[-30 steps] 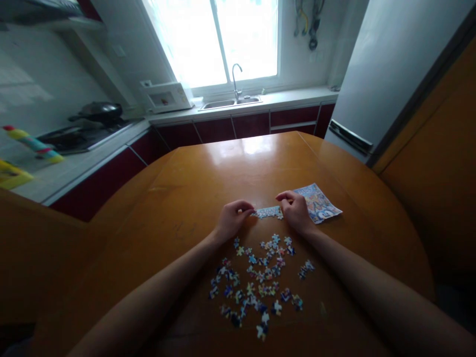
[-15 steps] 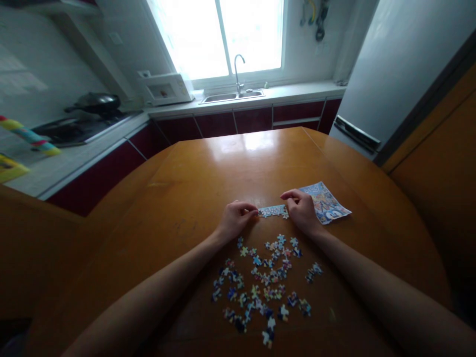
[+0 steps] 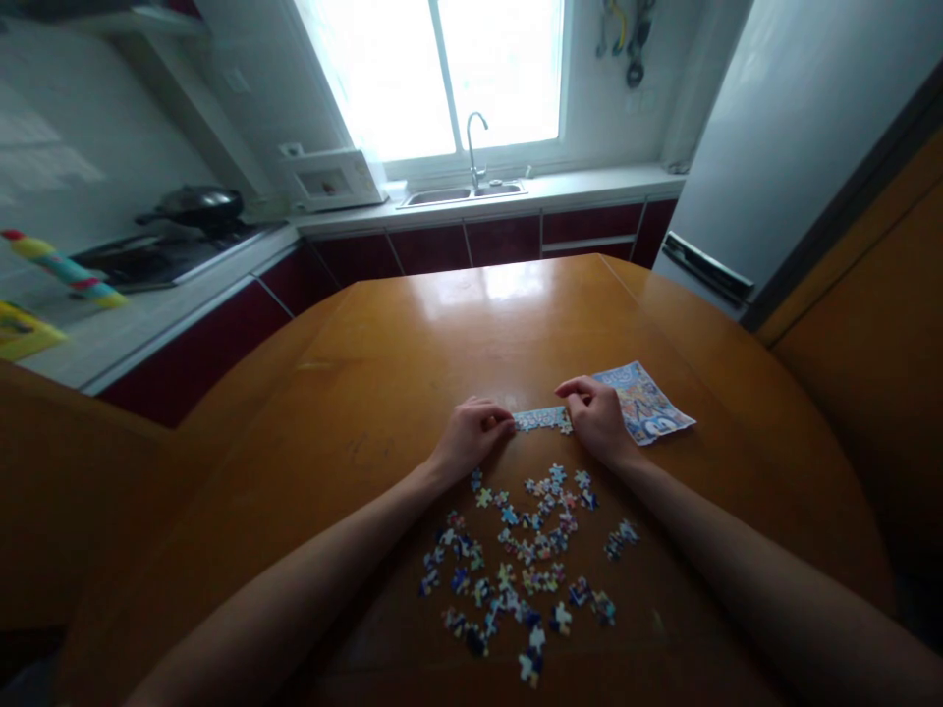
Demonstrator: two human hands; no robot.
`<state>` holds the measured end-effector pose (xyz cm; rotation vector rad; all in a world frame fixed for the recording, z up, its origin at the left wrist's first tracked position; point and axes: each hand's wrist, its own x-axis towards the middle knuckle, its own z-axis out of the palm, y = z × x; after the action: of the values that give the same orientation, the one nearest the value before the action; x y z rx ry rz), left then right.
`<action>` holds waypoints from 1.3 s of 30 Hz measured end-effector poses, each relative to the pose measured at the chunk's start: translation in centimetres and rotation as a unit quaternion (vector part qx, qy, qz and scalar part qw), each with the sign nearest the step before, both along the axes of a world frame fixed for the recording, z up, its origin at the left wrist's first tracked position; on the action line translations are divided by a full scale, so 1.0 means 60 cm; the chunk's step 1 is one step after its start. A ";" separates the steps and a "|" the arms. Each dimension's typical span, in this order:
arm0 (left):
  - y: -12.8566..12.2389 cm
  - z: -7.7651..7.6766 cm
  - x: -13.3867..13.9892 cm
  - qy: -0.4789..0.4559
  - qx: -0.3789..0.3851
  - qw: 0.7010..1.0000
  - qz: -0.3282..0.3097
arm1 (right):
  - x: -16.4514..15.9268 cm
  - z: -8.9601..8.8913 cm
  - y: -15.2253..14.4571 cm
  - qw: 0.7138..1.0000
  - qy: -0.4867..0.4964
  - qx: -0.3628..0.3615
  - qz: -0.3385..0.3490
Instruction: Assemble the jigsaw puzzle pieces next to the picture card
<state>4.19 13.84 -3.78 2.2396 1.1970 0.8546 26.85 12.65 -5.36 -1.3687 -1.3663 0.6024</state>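
Seen from the head camera, a person's two bare hands flank a partly assembled puzzle strip on a wooden table in a kitchen. The left hand is at the strip's left end, thumb and forefinger nearly together; whether a piece is pinched between them cannot be told. The right hand curls loosely over the strip's right end, a narrow gap between thumb and forefinger, its other fingers folded; whether it grips anything is hidden. Beside it lies a creased picture sheet, partly behind the hand. Loose puzzle pieces spread across the table between the forearms, with a small cluster apart near the right forearm. Beyond, a two-bowl steel sink sits under the window, the depths of its bowls out of sight. To its left stands a white microwave, its contents unclear; farther left, a dark pan rests on the stove, its inside hidden, near a yellow-and-blue bottle.
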 end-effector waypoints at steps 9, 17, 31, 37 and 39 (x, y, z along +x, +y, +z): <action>0.002 -0.011 -0.004 -0.021 0.023 0.999 -0.012 | 0.001 -0.002 0.001 1.000 -0.007 0.009 0.002; 0.003 -0.014 -0.005 0.003 0.039 0.999 -0.034 | 0.003 -0.006 0.004 1.000 -0.014 0.015 0.003; 0.006 -0.020 -0.005 0.020 0.050 0.998 -0.033 | 0.003 -0.008 0.004 1.000 -0.009 0.008 0.002; 0.007 -0.017 -0.009 -0.012 0.052 0.998 -0.031 | 0.005 0.002 0.000 1.000 0.024 -0.001 -0.016; 0.011 -0.016 -0.013 -0.027 0.056 0.998 -0.009 | 0.007 0.019 -0.004 0.999 0.038 0.000 -0.029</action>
<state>3.42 14.52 -4.73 2.2965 1.1279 0.9926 27.26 12.39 -4.24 -1.3665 -1.2618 0.6092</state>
